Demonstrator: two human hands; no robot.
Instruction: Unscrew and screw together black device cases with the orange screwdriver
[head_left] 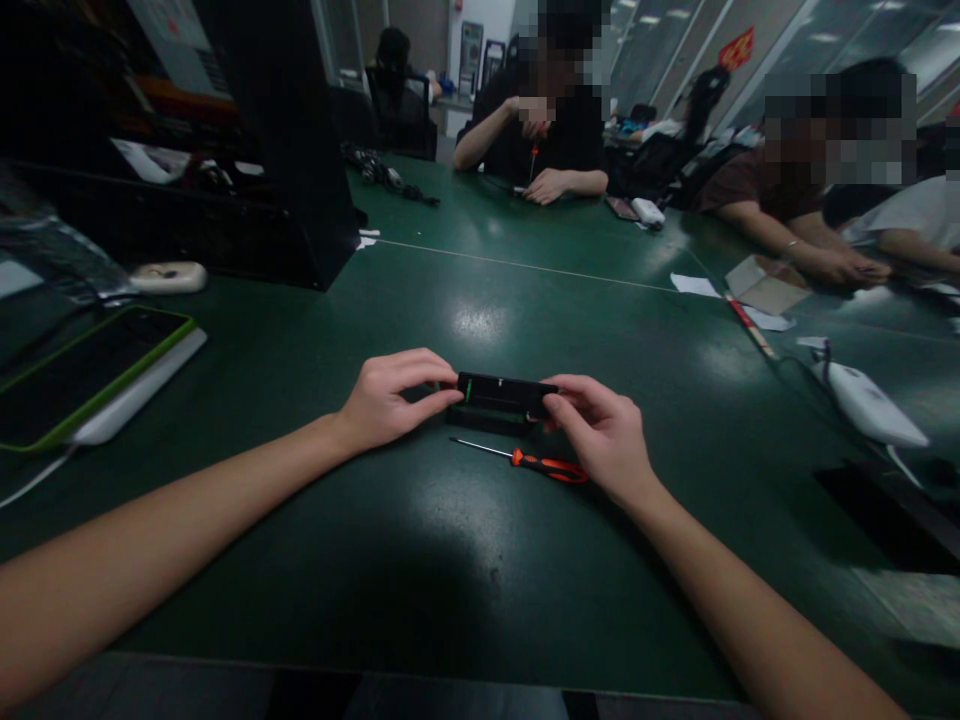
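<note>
A slim black rectangular device [501, 391] with a small green mark near its left end is held just above the green table [450, 560]. My left hand [394, 398] pinches its left end and my right hand [600, 432] grips its right end. Under the device lies a second black piece [480, 421] on the table. A small screwdriver [525, 460] with an orange and black handle lies on the table just in front of the device, its thin shaft pointing left, close to my right hand.
A green-edged tablet [82, 372] on a white keyboard lies at the left, behind it a black stand [300, 150] and a white mouse [169, 277]. A white device [870, 403] with a cable sits at the right. Other people sit at the far side.
</note>
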